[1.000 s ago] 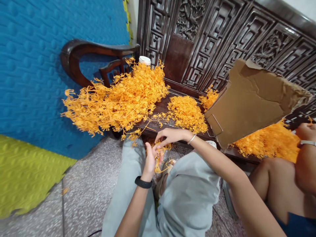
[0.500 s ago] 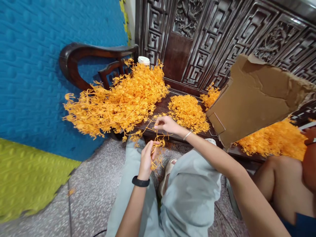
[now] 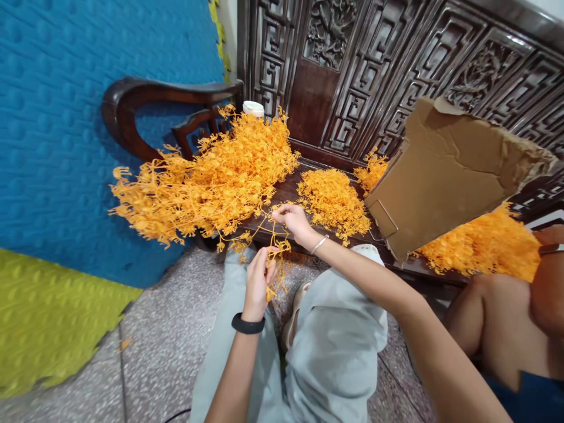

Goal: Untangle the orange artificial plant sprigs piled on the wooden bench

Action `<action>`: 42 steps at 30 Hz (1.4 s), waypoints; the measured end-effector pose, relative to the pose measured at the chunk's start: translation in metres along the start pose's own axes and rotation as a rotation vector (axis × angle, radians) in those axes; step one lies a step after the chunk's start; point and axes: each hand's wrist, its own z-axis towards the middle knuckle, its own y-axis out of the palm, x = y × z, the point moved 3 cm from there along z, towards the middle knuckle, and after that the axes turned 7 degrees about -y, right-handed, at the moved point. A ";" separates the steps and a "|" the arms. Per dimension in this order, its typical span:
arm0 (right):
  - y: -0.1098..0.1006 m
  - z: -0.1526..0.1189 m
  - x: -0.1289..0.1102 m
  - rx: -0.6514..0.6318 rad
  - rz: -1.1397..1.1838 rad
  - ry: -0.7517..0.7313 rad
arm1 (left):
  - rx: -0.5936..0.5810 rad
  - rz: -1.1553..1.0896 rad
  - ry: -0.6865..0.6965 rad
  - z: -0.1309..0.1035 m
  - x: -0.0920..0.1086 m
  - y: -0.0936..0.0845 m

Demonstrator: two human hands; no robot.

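Observation:
My left hand (image 3: 261,276), with a black band on its wrist, is closed around an orange plastic sprig (image 3: 277,251) over my knees. Above it my right hand (image 3: 293,220), wearing a thin bracelet, pinches thin orange stems at the front edge of the bench. A large heap of branching orange plastic pieces (image 3: 211,182) lies just left of both hands. Behind my right hand sits a smaller orange pile (image 3: 335,202). My fingers partly hide the ends of the stems they hold.
A cardboard sheet (image 3: 445,170) leans on the dark wooden bench (image 3: 288,191), with more orange pieces (image 3: 484,247) beside it. The curved armrest (image 3: 118,111) and a white container (image 3: 254,108) are at the left. Another person's knee (image 3: 502,311) is at the right.
The view has shifted slightly. Both hands remain close together at the bench edge, still gripping the orange stems, with little other movement.

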 end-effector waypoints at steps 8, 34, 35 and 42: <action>0.011 0.004 -0.009 0.057 0.086 0.063 | 0.046 -0.043 0.050 -0.001 0.007 -0.003; -0.224 0.078 0.024 0.867 -0.358 -0.222 | -0.002 -0.024 -0.043 -0.012 -0.013 0.020; -0.228 0.078 0.031 0.855 -0.382 -0.234 | 0.003 -0.043 -0.034 -0.012 -0.011 0.019; -0.223 0.094 0.037 0.567 -0.745 -0.450 | 0.060 -0.129 0.007 -0.022 0.010 0.008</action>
